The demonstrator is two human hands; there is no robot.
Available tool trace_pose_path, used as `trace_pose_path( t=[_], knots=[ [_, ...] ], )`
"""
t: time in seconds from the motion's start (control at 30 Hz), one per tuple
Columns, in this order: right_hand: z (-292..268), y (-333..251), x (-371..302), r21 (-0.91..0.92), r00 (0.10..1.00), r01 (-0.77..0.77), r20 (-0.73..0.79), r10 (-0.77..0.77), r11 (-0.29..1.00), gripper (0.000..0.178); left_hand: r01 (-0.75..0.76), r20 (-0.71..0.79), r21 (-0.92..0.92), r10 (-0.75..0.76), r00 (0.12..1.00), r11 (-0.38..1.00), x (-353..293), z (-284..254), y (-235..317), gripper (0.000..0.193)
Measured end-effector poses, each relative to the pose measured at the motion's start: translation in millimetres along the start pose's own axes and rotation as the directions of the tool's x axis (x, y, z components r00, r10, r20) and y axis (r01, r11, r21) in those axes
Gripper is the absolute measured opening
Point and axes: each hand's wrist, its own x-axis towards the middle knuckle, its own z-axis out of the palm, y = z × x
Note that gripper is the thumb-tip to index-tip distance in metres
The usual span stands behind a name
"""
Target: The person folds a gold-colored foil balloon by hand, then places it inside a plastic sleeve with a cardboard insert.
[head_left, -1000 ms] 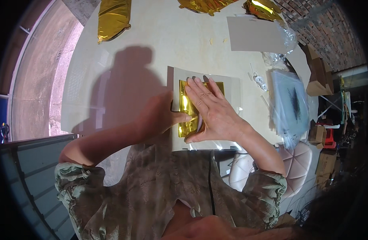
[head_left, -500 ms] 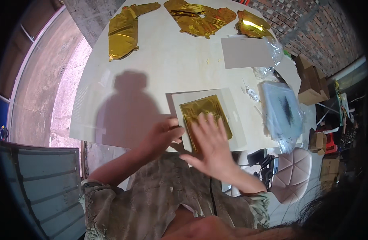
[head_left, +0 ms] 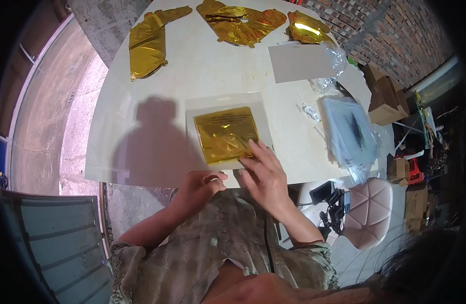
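Observation:
A folded gold foil sheet (head_left: 224,133) lies on a pale grey card (head_left: 192,119) near the table's front edge. Clear plastic (head_left: 233,97), with a slot near its far edge, shows around the card. My right hand (head_left: 266,180) rests at the lower right corner of the foil and card, its fingers stretched out and a little apart. Just in front of the card's lower left side, my left hand (head_left: 202,186) has curled fingers with thumb and fingertips close together. Whether anything thin sits between them cannot be made out.
Gold foil balloons (head_left: 149,45) lie flat along the table's far side. At the right are a grey card (head_left: 299,63), crumpled clear plastic (head_left: 321,83) and a stack of clear bags (head_left: 349,134). Cardboard boxes (head_left: 385,96) and a padded chair (head_left: 369,213) stand beyond the table.
The card with the foil has turned straighter and shifted left. My right hand has moved off the foil's middle to its lower right corner; my left hand has come down to the near edge.

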Motion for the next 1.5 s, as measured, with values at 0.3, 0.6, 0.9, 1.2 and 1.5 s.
trace_pose_path(
  t=[0.3, 0.6, 0.9, 1.2, 1.5],
  knots=[
    [16, 0, 2, -0.357, 0.932, 0.344, 0.015, -0.363, 0.869, 0.014, -0.122, 0.066, 0.018, 0.12, 0.991, 0.992, -1, 0, -4, 0.036],
    [16, -12, 12, -0.372, 0.922, 0.385, 0.133, -0.363, 0.844, 0.009, 0.04, 0.105, -0.102, -0.03, 0.994, 0.994, -2, -8, 4, 0.039],
    [18, -12, 20, -0.385, 0.932, 0.362, 0.176, -0.317, 0.849, 0.013, -0.079, 0.079, -0.264, 0.103, 0.992, 0.961, -8, -10, -12, 0.042],
    [1, 0, 16, -0.187, 0.95, 0.287, 0.181, -0.254, 0.939, 0.025, -0.659, 0.337, 0.715, 0.71, 0.619, 0.235, -20, -26, -6, 0.028],
    [-20, 31, 26, -0.181, 0.965, 0.225, 0.173, -0.195, 0.957, 0.033, -0.537, 0.345, 0.844, 0.775, 0.529, -0.009, -4, -23, -21, 0.036]
  ],
)
